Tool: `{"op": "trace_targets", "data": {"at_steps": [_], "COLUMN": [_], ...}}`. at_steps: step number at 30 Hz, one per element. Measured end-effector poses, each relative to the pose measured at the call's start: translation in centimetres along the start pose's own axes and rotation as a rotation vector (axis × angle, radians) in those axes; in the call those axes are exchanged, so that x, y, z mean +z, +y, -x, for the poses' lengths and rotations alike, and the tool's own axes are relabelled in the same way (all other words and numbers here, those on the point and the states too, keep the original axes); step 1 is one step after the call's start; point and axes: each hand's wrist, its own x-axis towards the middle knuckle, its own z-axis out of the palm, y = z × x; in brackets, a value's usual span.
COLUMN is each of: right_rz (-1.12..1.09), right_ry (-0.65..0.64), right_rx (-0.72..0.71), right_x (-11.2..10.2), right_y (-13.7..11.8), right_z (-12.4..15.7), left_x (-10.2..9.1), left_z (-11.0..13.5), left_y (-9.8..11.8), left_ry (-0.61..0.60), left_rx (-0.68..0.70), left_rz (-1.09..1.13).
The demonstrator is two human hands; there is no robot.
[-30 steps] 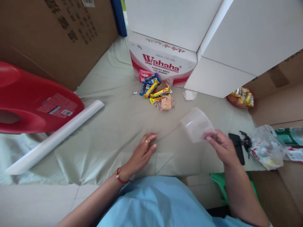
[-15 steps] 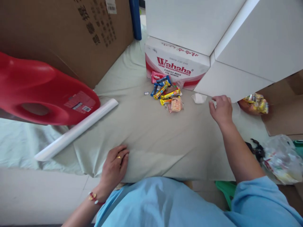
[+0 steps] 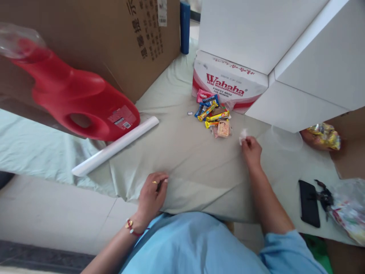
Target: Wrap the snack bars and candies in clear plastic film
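Near the front edge of the pale surface (image 3: pixel 196 156), just ahead of the person's blue shirt (image 3: pixel 196 243), the left hand (image 3: pixel 153 193) rests, fingers loosely bent, gripping nothing that I can see. Off to the right, a black phone (image 3: pixel 308 201) lies beside a dark bunch of what look like keys (image 3: pixel 325 196), next to a clear plastic bag (image 3: pixel 349 209). Further in, the right hand (image 3: pixel 252 151) pinches a small crumpled white piece (image 3: pixel 242 136) between thumb and fingers, right of the snack pile (image 3: pixel 213 112) and apart from it. A white roll (image 3: pixel 115 147) slants along the left, below a red jug (image 3: pixel 94 102). Beyond the right hand, to its right, lies a translucent sheet (image 3: pixel 285 139). The pile's yellow, blue and pink wrappers sit just before the Wahaha box (image 3: pixel 228 85); a brown carton (image 3: pixel 94 42) stands far left.
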Motion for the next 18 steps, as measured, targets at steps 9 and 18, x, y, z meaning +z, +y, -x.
{"op": "trace_targets", "data": {"at_steps": [9, 18], "right_rz": [-0.266, -1.007], "right_ry": [-0.097, -0.116], "right_rx": [-0.304, 0.247], "right_x": [2.0, 1.7], "right_y": [-3.7, -2.3], "right_z": [13.8, 12.1], "left_x": [7.6, 11.0], "left_z": [-6.6, -6.7], "left_y": [8.2, 5.5], "left_ry": [-0.408, -0.367], "left_rx": [-0.303, -0.222], "left_rz": [0.565, 0.609]}}
